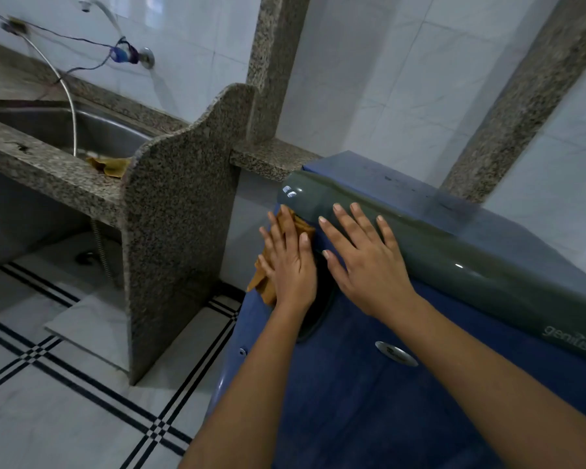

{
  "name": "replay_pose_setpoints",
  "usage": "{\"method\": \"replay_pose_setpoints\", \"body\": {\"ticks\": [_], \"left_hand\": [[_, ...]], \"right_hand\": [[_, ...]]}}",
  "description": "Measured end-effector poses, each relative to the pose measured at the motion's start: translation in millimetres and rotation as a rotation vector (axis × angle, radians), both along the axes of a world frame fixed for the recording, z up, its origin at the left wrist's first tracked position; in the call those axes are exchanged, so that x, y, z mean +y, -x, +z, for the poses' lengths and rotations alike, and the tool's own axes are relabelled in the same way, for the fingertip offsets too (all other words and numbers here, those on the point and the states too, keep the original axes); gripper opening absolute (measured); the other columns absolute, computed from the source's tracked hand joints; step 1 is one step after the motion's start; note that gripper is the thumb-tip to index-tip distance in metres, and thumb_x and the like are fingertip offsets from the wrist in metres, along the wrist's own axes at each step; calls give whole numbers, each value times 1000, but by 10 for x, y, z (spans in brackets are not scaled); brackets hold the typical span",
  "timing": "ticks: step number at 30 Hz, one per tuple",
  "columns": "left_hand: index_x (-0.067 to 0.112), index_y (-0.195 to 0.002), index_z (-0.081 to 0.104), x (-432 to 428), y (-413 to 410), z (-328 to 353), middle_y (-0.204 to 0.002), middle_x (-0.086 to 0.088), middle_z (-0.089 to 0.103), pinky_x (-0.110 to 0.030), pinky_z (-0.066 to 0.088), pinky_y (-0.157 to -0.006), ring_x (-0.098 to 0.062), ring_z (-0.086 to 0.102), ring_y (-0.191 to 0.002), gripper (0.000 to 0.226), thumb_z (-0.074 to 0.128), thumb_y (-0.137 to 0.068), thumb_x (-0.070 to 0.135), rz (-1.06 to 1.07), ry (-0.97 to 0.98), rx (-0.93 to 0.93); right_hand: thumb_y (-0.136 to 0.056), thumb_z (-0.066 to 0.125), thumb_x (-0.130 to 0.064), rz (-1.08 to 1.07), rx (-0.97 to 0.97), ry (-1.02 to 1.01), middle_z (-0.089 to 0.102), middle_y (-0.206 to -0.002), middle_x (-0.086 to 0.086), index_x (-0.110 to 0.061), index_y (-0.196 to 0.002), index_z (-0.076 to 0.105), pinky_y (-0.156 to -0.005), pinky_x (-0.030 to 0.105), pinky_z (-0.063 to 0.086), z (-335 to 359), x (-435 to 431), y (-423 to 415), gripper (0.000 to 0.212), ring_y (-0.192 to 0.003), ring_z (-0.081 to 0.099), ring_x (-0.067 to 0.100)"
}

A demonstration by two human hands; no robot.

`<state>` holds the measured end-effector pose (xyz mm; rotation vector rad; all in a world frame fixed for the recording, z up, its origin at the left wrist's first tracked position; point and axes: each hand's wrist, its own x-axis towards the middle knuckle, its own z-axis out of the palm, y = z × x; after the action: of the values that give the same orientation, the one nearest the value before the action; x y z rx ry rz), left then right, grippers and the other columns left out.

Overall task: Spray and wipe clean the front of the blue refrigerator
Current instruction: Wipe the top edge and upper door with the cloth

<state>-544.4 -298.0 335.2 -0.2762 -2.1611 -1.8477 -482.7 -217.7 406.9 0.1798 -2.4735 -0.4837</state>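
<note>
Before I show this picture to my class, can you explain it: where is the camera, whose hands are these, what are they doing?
There is no machine: a person wears one camera on the head, looking down at their own hands. The left hand presses a yellow-brown cloth flat against the front of the blue refrigerator. The right hand lies open on the grey-green band along its top. To the left, a second cloth lies in the steel sink.

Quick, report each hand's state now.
Left hand: open, straight fingers pressing the cloth against the fridge.
Right hand: open, flat on the grey trim, holding nothing.
</note>
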Motion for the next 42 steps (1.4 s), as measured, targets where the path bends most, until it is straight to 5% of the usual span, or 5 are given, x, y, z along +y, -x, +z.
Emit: {"method": "replay_pose_setpoints", "body": {"ticks": [16, 24, 32, 37, 42], "left_hand": [[32, -138, -22, 132, -171, 70, -144, 12, -31, -46, -14, -111, -9, -34, -133, 60, 1, -88, 56, 20, 287, 233], [31, -144, -12, 366, -261, 467, -150, 19, -4, -32, -18, -109, 1, -18, -138, 56, 9, -95, 48, -22, 398, 578], [20, -135, 46, 643, -424, 560, -140, 1, 47, -40, 14, -109, -20, 33, -135, 54, 11, -98, 38, 21, 646, 820], [21, -134, 47, 719, -478, 574, -140, 1, 47, -42, 7, -111, -22, 26, -137, 49, 21, -96, 37, 182, 522, 612], [24, -138, 41, 879, -702, 551, -142, 4, 45, -45, 13, -109, -21, 31, -136, 54, 10, -98, 42, -18, 772, 903]], "right_hand": [[-94, 26, -39, -172, 92, 126, 46, -141, 8, -11, -136, 44, -106, 47, 27, 96, 419, -406, 54, -134, 37, 26], [-96, 22, -41, -248, 112, 153, 45, -142, 7, -13, -138, 41, -106, 46, 30, 59, 830, -743, 54, -134, 36, 25], [-96, 19, -41, -331, 181, 226, 47, -139, 11, -9, -134, 47, -106, 47, 29, 117, 1244, -1114, 57, -132, 39, 29], [-95, 22, -41, -360, 204, 279, 48, -138, 13, -6, -134, 46, -104, 50, 32, 57, 1386, -1314, 58, -131, 40, 30], [-94, 24, -38, -353, 228, 360, 46, -140, 12, -7, -135, 44, -107, 47, 27, 11, 1447, -1354, 55, -133, 37, 28]]}}
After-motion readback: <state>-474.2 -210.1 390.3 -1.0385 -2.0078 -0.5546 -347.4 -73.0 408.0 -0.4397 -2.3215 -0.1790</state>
